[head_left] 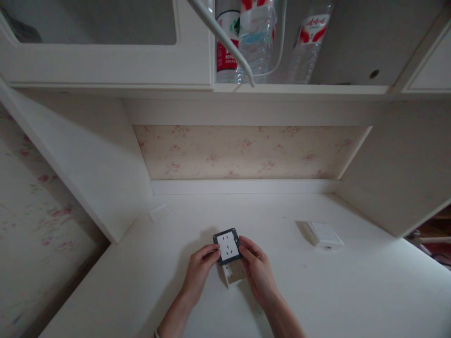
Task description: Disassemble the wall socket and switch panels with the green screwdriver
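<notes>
The left hand [198,271] and right hand [260,271] pinch the sides of a white socket [228,245] with a dark rim. It is over an open box [232,277] on the white counter [158,277]; I can't quite tell if they touch. Another white box [324,234] sits to the right.

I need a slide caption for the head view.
Left hand and right hand hold a dark-framed socket, partly hiding a white box.
</notes>
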Demonstrator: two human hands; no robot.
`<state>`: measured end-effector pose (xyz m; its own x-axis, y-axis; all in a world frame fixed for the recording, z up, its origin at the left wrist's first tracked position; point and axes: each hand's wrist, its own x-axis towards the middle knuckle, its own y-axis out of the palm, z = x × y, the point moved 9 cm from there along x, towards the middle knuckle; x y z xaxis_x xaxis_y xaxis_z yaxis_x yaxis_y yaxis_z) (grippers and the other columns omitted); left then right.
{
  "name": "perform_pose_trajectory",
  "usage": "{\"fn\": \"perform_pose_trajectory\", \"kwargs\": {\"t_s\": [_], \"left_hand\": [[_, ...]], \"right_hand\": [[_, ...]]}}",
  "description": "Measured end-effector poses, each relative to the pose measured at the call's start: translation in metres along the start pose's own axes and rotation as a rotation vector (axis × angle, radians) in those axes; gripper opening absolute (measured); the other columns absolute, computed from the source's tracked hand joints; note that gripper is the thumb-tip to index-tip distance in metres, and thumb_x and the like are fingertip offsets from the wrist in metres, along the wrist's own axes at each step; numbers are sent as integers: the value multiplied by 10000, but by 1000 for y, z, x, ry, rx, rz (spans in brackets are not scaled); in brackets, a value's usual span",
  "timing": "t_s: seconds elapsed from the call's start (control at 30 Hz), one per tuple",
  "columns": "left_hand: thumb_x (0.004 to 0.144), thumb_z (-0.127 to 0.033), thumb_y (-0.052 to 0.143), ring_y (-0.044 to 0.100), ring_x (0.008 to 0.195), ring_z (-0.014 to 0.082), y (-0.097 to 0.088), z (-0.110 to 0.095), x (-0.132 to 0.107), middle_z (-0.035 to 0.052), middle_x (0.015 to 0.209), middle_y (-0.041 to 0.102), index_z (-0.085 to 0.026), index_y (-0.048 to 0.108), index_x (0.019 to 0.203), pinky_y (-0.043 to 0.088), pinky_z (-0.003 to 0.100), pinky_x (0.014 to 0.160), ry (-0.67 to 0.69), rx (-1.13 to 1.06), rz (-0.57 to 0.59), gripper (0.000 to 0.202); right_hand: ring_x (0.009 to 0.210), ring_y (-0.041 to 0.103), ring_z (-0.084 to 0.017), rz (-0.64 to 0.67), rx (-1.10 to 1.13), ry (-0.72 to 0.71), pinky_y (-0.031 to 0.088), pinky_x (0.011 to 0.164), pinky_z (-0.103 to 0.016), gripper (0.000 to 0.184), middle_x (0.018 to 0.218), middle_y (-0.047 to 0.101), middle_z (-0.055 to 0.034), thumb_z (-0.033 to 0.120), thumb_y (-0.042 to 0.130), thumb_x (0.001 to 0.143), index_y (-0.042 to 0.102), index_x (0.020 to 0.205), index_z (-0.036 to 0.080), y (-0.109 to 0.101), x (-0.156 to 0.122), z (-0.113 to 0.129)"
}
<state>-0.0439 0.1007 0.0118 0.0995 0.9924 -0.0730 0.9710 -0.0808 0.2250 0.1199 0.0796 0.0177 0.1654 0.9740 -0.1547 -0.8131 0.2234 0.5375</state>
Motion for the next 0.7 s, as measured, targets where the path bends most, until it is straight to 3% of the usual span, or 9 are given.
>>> {"fn": "perform_pose_trajectory", "kwargs": {"t_s": [0.23,0.5,0.7], "left_hand": [[693,-331,726,623,852,225,-1,-4,1,86,891,703,-138,712,885,463,303,788,28,68,-18,273],[684,-307,745,615,831,207,-3,4,2,75,859,696,-145,703,858,458,297,780,11,-54,-15,241],[645,-285,772,615,812,200,-1,5,1,80,842,696,-131,708,835,461,298,776,-24,-138,-21,252]], "right_hand": [[883,634,-207,13,-1,35,473,808,-323,368,1001,705,-78,307,728,672,693,1015,179,-1,1,-6],[834,630,-203,19,-187,-8,477,761,-318,412,955,707,-74,373,723,697,672,1050,168,0,-1,-4],[785,621,-195,16,-275,-43,475,696,-292,357,898,706,-63,398,716,701,686,969,166,-1,-1,-2]]}}
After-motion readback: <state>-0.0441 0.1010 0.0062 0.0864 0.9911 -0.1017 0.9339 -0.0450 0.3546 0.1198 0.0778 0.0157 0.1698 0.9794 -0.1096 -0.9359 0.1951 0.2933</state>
